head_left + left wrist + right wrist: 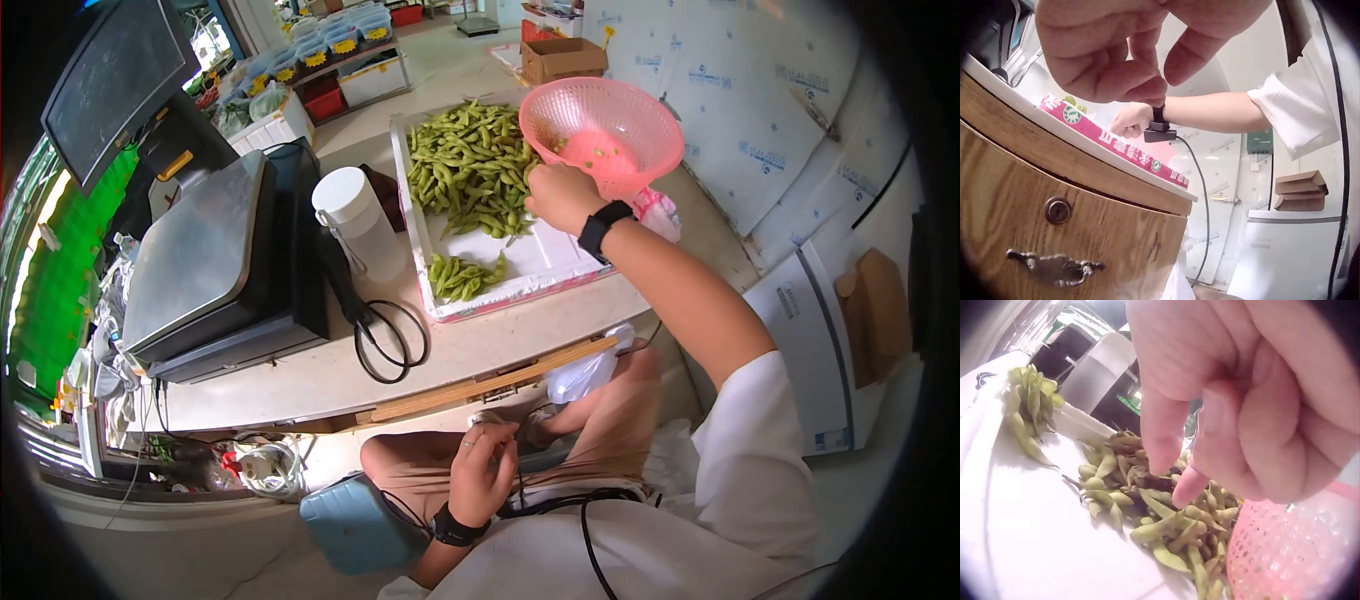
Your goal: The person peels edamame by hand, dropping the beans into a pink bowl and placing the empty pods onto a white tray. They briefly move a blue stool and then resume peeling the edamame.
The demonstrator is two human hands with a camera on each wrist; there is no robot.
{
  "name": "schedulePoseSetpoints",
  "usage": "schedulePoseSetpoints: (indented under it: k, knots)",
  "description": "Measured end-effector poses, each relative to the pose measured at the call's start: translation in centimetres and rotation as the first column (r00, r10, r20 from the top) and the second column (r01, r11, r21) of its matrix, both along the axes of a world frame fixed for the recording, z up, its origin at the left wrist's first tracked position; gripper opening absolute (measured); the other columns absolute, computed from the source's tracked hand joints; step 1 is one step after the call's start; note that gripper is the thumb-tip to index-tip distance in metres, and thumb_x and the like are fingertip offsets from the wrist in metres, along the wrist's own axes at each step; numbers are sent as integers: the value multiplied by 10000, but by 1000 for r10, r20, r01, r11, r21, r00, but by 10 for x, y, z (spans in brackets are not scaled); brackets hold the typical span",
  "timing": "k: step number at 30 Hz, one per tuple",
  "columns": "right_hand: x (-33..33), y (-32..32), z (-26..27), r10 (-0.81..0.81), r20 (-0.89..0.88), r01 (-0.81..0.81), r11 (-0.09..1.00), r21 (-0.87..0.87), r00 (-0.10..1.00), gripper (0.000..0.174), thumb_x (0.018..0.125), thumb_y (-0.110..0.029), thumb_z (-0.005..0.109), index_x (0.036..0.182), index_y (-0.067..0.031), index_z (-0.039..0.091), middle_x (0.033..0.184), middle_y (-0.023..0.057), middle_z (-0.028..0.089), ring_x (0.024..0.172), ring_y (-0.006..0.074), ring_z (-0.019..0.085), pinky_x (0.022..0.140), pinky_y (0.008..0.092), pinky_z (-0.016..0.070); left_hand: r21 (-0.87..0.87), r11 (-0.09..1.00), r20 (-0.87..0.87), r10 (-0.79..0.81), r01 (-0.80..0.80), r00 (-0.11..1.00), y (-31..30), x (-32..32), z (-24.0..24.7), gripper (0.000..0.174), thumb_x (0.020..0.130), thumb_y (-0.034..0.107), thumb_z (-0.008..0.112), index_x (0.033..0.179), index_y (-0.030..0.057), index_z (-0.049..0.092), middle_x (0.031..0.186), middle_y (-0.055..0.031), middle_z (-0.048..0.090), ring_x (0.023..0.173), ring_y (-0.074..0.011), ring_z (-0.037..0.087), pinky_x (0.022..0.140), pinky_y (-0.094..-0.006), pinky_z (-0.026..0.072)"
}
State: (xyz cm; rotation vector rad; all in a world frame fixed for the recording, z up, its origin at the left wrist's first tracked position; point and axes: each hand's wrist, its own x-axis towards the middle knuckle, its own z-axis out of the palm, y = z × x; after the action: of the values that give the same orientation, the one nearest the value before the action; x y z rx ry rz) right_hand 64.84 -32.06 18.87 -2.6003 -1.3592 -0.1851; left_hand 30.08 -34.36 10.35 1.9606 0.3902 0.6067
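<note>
Green bean pods [470, 160] are heaped in a white tray [510, 262], with a small separate pile [462, 277] near its front corner. My right hand [567, 198] is over the heap's right edge, beside a pink basket [640, 165] holding a few small pale green pieces. In the right wrist view, several fingers of this hand [1241, 400] are curled, thumb tip above the pods [1172, 528]; no pod shows between them. My left hand [483, 470] is above the lap; its fingers [1129, 81] are loosely curled, with nothing visible in them.
A white-lidded bottle [360, 225], a black cable [395, 345] and a scale with a metal top [195, 260] stand left of the tray. Below the tabletop is a wooden drawer [1104, 234]. A cardboard box [563, 60] lies behind the basket.
</note>
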Motion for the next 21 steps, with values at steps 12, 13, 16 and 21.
schedulePoseSetpoints:
  k: [12, 13, 16, 21]
  knots:
    - [0, 35, -8, -89, 118, 107, 981, -160, 989, 188, 803, -91, 535, 832, -26, 709, 845, 196, 684, 808, 338, 678, 709, 441, 536, -10, 1000, 30, 15, -15, 999, 6, -9, 1, 220, 795, -45, 614, 1011, -2, 623, 849, -120, 565, 720, -230, 567, 648, -302, 474]
    - [-1, 34, -6, -84, 126, 104, 981, -161, 988, 186, 800, -90, 536, 824, -24, 709, 842, 197, 684, 803, 338, 678, 698, 440, 537, -10, 1000, 30, 21, -21, 999, 7, -10, 1, 220, 795, -45, 614, 1011, -2, 623, 849, -120, 565, 720, -230, 567, 648, -302, 474]
    - [-11, 22, 3, -89, 138, 108, 985, -135, 986, 178, 783, -86, 546, 809, -19, 709, 821, 194, 682, 784, 339, 679, 667, 438, 540, -17, 999, 29, 30, -29, 999, 8, -14, 0, 220, 793, -47, 615, 1008, -1, 623, 852, -122, 570, 733, -232, 573, 653, -306, 477]
    - [-25, -35, 24, 47, 141, -39, 997, -59, 989, 101, 743, -73, 593, 693, 7, 629, 674, 200, 617, 652, 339, 625, 593, 449, 484, 25, 1000, 26, 18, -19, 1000, 13, -14, -3, 231, 792, -47, 616, 1018, 4, 617, 851, -112, 579, 731, -231, 581, 645, -301, 483]
